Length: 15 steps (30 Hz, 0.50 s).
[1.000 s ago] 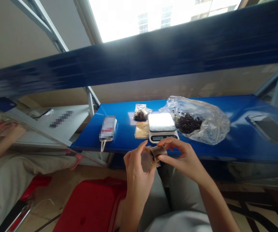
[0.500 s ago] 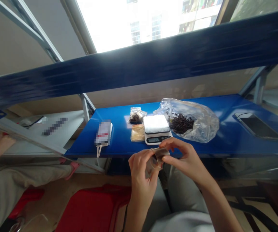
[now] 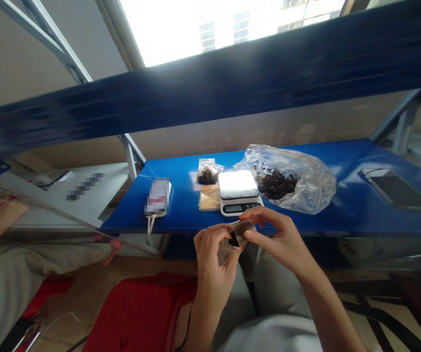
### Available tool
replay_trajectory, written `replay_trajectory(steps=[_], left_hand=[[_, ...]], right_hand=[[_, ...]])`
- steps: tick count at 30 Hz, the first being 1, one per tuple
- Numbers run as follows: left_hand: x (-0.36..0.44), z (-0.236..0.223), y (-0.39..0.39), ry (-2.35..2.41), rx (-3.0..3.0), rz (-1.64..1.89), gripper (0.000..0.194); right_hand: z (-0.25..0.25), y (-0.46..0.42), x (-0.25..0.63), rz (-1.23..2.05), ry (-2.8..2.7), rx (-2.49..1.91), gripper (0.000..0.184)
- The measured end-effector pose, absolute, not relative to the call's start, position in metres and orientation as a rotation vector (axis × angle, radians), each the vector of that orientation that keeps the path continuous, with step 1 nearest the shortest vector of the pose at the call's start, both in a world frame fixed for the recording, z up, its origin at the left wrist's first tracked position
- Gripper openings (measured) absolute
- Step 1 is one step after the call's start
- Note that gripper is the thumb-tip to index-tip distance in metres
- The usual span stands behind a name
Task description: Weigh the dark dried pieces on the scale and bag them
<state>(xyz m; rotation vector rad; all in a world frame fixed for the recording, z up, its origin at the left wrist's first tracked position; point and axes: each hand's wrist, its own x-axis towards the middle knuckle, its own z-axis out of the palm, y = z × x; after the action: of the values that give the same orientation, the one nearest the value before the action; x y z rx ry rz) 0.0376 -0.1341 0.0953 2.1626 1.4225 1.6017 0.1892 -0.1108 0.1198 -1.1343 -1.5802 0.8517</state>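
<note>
Just in front of the blue shelf's near edge, my right hand [image 3: 278,234] pinches a small metal cup [image 3: 242,228] between thumb and fingers. The cup lies tilted on its side, its mouth toward the left, with something dark at the mouth. My left hand [image 3: 212,261] is closed around a small clear plastic bag [image 3: 225,250], held at the cup's mouth. The fingers partly hide the bag. Behind my hands stands a white digital scale [image 3: 238,186] with a bare plate; its reading is too small to make out.
Right of the scale lies a large clear bag [image 3: 315,188] of dark pieces [image 3: 278,185]. Left are a small filled bag [image 3: 207,174], flat yellowish bags [image 3: 209,198] and a white device [image 3: 159,198]. A phone [image 3: 397,188] lies far right. A co-worker's hand [image 3: 10,213] is at left.
The fingers of my left hand have closed in around the bag and the cup's mouth. The cup stays in my right hand. The view has shifted slightly.
</note>
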Motion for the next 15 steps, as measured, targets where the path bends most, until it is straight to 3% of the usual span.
replay_trajectory(steps=[7, 15], left_hand=[[0.0402, 0.0904, -0.1352, 1.386, 2.173, 1.608, 0.034], [0.0399, 0.0916, -0.133, 1.438, 2.249, 1.491, 0.032]], right_hand=[[0.1182, -0.1107, 0.1964, 0.823, -1.562, -1.12, 0.025], [0.1142, -0.1095, 0.1902, 0.85, -1.58, -1.1, 0.031]])
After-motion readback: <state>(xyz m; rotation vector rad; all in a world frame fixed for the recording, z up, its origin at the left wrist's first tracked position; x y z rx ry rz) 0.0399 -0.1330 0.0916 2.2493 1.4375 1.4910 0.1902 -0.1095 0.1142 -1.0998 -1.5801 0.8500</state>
